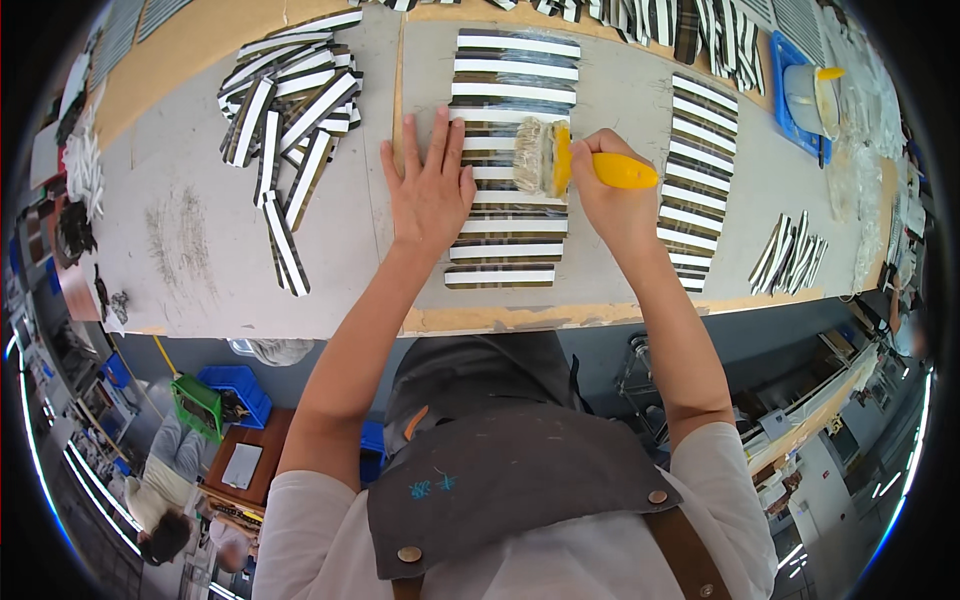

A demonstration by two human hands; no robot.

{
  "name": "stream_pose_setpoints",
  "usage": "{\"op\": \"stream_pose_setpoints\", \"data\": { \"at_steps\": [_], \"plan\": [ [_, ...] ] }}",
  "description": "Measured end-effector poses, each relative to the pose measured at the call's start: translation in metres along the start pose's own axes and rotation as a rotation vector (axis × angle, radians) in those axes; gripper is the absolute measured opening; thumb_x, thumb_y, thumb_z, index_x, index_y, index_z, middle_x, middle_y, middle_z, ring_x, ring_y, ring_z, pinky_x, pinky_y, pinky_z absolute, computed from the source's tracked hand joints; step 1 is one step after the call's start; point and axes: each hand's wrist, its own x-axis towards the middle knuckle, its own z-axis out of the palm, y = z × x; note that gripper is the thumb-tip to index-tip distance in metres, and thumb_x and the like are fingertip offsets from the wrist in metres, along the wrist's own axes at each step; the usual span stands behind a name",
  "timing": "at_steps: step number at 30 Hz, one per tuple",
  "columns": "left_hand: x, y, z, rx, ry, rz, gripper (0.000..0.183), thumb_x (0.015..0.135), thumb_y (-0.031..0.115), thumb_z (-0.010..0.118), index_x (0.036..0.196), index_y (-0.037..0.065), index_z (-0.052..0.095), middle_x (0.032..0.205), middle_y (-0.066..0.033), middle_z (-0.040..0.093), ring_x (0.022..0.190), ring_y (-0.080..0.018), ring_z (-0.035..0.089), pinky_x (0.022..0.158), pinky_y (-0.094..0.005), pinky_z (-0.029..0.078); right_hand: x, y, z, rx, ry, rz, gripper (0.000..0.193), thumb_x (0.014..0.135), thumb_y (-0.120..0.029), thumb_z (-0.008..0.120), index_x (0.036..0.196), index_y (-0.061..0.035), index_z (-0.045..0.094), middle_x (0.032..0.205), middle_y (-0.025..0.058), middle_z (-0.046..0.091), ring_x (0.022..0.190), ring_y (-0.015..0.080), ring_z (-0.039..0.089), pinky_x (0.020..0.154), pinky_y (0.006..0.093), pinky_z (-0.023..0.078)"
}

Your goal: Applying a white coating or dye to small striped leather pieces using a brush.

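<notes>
A wide paintbrush (560, 158) with a yellow handle and pale, clotted bristles is gripped in my right hand (615, 195). Its bristles rest on a column of striped strips (510, 222), white and dark, laid side by side across the middle of the table. The far strips look wet and shiny. My left hand (430, 185) lies flat with fingers spread, its fingertips and thumb at the left ends of the strips. To the right, a second column of similar strips (698, 180) lies in order. A loose heap of strips (290, 110) sits left of my left hand.
A blue tray (785, 95) at the far right holds a whitish tub (812, 100) with a yellow-handled tool. A small bunch of strips (788, 255) lies near the front right edge. More strips (690, 30) line the far edge. Other people (165, 500) are at lower left.
</notes>
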Motion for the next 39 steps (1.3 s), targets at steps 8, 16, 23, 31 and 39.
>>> {"op": "stream_pose_setpoints", "data": {
  "at_steps": [8,16,23,31,39],
  "plan": [
    [-0.001,0.001,-0.003,-0.170,0.113,0.016,0.050,0.082,0.018,0.058,0.130,0.013,0.043,0.142,-0.0049,0.030,0.129,-0.0327,0.025,0.100,-0.0496,0.020,-0.004,-0.004,0.003,-0.041,0.013,-0.012,0.011,0.081,-0.014,0.059,0.073,-0.0067,0.055,0.057,0.0068,0.055,0.049,0.0175,0.054,0.049,0.0271,0.043],
    [0.003,-0.002,-0.003,-0.140,0.219,0.041,0.036,0.085,0.013,0.054,0.121,0.008,0.051,0.136,-0.0006,0.038,0.122,-0.0301,0.032,0.096,-0.0471,0.023,-0.003,-0.006,0.003,-0.043,0.012,-0.030,0.011,0.081,-0.013,0.059,0.073,-0.0061,0.055,0.058,0.0073,0.056,0.050,0.0196,0.055,0.050,0.0278,0.043],
    [0.013,-0.006,-0.002,-0.144,0.205,0.030,0.035,0.086,0.013,0.054,0.119,0.006,0.051,0.137,-0.0001,0.038,0.121,-0.0296,0.033,0.096,-0.0467,0.024,-0.002,-0.007,0.001,0.015,-0.002,-0.007,0.013,0.082,-0.014,0.059,0.074,-0.0054,0.055,0.057,0.0057,0.056,0.049,0.0131,0.053,0.049,0.0257,0.042],
    [-0.068,0.016,-0.023,-0.215,-0.064,0.101,0.050,0.084,0.019,0.052,0.130,0.006,0.041,0.143,-0.0058,0.030,0.131,-0.0303,0.024,0.102,-0.0488,0.020,-0.017,-0.005,-0.011,0.068,0.039,0.056,0.013,0.084,-0.013,0.059,0.075,-0.0036,0.057,0.057,0.0030,0.055,0.050,0.0074,0.050,0.049,0.0217,0.040],
    [-0.077,0.018,-0.015,-0.101,-0.105,0.007,0.054,0.086,0.026,0.046,0.135,0.009,0.035,0.145,-0.0035,0.026,0.134,-0.0301,0.020,0.105,-0.0538,0.011,-0.062,0.003,-0.012,0.193,-0.007,0.085,0.011,0.082,-0.010,0.060,0.075,-0.0021,0.057,0.058,0.0035,0.054,0.051,0.0069,0.048,0.050,0.0218,0.039]
  ]
}}
